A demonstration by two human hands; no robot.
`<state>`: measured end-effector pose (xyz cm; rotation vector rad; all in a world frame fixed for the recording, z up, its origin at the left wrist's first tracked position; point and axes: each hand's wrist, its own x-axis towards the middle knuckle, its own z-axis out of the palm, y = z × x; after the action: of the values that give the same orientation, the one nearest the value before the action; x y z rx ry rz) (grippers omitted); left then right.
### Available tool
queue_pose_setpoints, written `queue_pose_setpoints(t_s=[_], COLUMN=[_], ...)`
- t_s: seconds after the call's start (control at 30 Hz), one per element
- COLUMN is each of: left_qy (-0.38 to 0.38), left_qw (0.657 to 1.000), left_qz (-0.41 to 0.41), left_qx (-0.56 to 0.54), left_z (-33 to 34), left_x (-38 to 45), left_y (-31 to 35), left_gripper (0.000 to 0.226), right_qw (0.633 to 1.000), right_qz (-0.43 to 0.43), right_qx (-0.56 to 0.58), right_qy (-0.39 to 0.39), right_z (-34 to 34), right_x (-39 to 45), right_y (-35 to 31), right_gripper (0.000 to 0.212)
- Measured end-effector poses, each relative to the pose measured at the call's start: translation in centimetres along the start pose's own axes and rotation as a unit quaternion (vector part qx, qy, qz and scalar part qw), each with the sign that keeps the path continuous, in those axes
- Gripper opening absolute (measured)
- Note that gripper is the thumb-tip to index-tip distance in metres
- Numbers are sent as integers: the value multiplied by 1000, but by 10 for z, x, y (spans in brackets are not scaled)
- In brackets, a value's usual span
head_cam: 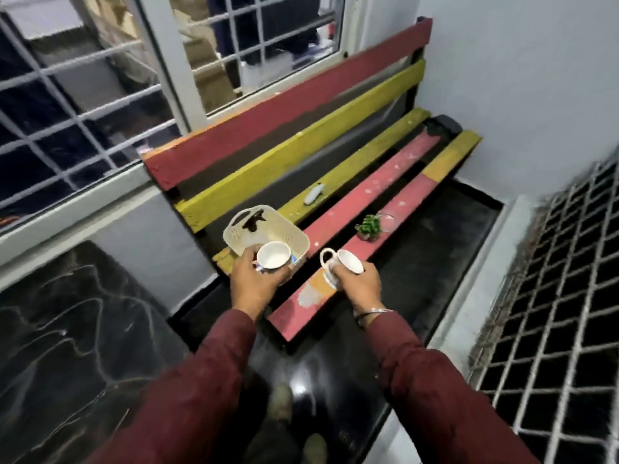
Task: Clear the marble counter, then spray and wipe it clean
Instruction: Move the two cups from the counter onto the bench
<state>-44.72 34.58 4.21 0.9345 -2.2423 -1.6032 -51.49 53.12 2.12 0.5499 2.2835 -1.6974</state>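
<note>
My left hand (255,279) grips a white cup (274,255) and holds it at the front rim of a cream plastic basket (241,226) that stands on the slatted bench. My right hand (356,282) grips a second white cup (341,264) by its body, handle pointing left, above the red front slat (351,242). Something dark lies inside the basket. The black marble counter (67,329) with pale veins fills the lower left.
A red and yellow slatted bench (301,152) runs along the barred window. A small green plant in a glass pot (369,226) and a white object (314,193) lie on its slats. A metal grille (562,309) stands at right; black floor lies below.
</note>
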Motion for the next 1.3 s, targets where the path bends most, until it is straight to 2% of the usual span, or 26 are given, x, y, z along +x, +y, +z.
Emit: queue_pose_setpoints(t_s=[0.07, 0.2, 0.4, 0.5, 0.67, 0.8, 0.93, 1.03, 1.17, 1.3], left_qy=[-27, -78, -113, -115, -114, -118, -139, -127, -112, -109], left_qw=[999, 995, 983, 976, 955, 945, 937, 924, 908, 906], left_qz=[15, 13, 3, -12, -50, -79, -83, -102, -110, -124], left_qx=[35, 56, 144, 183, 269, 294, 309, 345, 388, 390], left_z=[32, 99, 175, 207, 253, 298, 335, 355, 372, 378], left_x=[14, 44, 74, 86, 112, 136, 151, 160, 168, 178], left_y=[4, 8, 12, -2, -39, -83, -112, -127, -138, -148], left_gripper=[74, 59, 63, 61, 58, 59, 62, 62, 61, 62], right_qw=[999, 995, 986, 981, 968, 937, 924, 907, 914, 907], right_qz=[19, 23, 23, 21, -40, -84, -99, -113, -121, -130], right_qx=[-17, -75, -140, -184, -248, -329, -352, -383, -366, -372], right_qy=[37, 61, 83, 50, -11, -86, -111, -133, -122, -148], right_z=[-19, -46, -71, -72, -47, -25, -4, 12, 27, 37], right_x=[23, 78, 144, 186, 267, 327, 367, 384, 396, 407], right_y=[0, 6, 8, 14, 42, 82, 111, 127, 138, 145], right_gripper=[60, 57, 59, 62, 64, 64, 68, 68, 68, 65])
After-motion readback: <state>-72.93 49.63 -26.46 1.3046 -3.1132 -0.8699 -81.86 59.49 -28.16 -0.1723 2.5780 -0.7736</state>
